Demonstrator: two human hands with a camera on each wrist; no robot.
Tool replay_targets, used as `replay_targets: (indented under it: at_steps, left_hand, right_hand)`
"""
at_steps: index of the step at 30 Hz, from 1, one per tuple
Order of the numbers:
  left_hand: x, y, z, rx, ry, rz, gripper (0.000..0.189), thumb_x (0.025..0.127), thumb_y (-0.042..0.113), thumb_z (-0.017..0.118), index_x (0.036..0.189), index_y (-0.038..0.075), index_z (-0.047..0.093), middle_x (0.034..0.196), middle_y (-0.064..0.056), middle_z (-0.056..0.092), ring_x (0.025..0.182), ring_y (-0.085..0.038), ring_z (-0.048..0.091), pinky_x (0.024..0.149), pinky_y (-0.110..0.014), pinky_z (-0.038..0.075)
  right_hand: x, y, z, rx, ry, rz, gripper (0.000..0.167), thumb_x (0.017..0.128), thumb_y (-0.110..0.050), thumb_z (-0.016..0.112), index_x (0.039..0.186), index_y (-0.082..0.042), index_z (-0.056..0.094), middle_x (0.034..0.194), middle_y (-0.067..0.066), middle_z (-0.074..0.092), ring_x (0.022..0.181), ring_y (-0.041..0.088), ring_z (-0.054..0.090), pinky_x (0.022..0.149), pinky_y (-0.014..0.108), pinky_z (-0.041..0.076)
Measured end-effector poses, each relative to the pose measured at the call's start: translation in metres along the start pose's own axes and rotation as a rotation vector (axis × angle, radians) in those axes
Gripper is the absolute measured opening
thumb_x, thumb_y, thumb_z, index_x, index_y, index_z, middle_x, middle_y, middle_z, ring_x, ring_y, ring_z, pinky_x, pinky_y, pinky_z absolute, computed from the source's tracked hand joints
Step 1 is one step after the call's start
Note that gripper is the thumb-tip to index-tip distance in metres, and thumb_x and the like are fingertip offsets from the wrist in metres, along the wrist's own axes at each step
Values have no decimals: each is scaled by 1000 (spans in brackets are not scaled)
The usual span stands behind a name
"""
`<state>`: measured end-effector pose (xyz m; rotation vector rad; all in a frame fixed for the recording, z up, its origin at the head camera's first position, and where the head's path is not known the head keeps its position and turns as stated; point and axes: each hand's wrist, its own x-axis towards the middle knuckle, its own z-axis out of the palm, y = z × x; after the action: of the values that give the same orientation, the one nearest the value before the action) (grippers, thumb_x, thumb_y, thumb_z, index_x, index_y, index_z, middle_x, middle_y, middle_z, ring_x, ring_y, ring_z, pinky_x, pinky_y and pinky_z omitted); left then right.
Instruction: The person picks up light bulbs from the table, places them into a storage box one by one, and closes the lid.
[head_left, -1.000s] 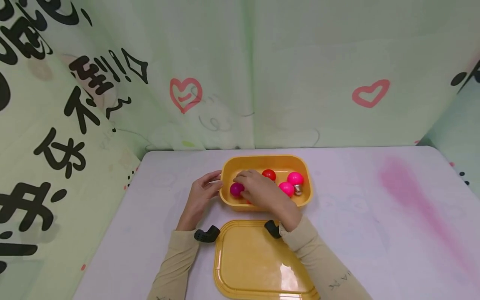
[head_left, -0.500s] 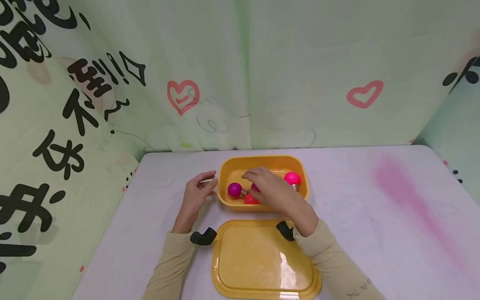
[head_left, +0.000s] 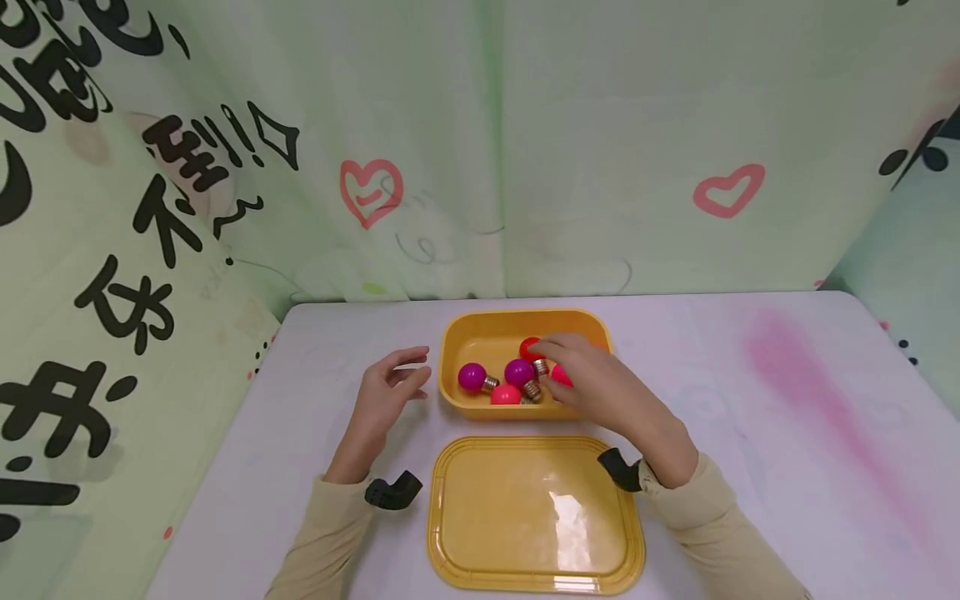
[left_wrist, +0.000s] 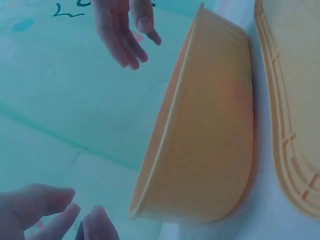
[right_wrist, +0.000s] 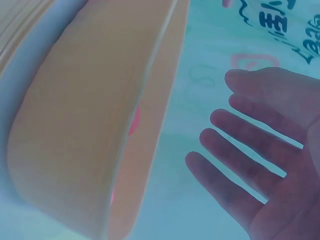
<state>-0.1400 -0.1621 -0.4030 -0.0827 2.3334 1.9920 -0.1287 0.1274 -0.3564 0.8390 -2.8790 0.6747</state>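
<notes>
A yellow plastic tub (head_left: 461,408) holds several toy light bulbs with silver screw bases. Among them are a purple bulb (head_left: 472,377), a second purple bulb (head_left: 518,372), a red bulb (head_left: 529,348) and a pinkish-red bulb (head_left: 506,394). Over the tub's right part is my right hand (head_left: 603,387), hiding some of the bulbs. The right wrist view shows that right hand (right_wrist: 265,135) with fingers spread and nothing held, above the rim. My left hand (head_left: 384,400) hovers just left of the tub, fingers relaxed and empty.
In front of the tub lies a yellow lid (head_left: 525,517), flat on the white table (head_left: 750,467). A pale green curtain (head_left: 600,125) with drawn hearts closes off the back, and a fabric side with black lettering stands at the left.
My right hand has moved rightward across the tub, uncovering the purple bulbs and the pinkish-red one. The left hand has drawn slightly away from the tub's left rim.
</notes>
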Motion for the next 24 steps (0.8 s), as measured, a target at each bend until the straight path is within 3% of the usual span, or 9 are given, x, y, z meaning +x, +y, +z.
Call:
replay_targets:
  at_steps: [7, 13, 24]
  left_hand:
    - [-14, 1, -1, 14, -22, -25, 36, 95, 8, 65, 131, 4, 61, 133, -20, 57, 110, -37, 60, 77, -22, 58]
    - [-26, 2, -1, 32, -29, -29, 36, 94, 10, 67, 130, 5, 63, 129, -20, 59, 104, -26, 62, 76, -24, 59]
    - [-42, -7, -6, 73, -34, -34, 36, 93, 7, 67, 128, 2, 63, 124, -21, 62, 96, -20, 63, 74, -27, 59]
  right_hand:
    - [-19, 13, -7, 7, 47, 34, 40, 88, -9, 74, 126, 0, 63, 125, 16, 62, 116, 33, 57, 96, 49, 52]
    - [-35, 21, -10, -22, 112, 35, 38, 84, -7, 77, 120, 1, 66, 117, 15, 64, 107, 30, 57, 90, 46, 55]
    - [-70, 36, -12, 1, 128, 168, 39, 88, -9, 74, 124, 1, 62, 116, 14, 64, 91, 28, 65, 77, 43, 59]
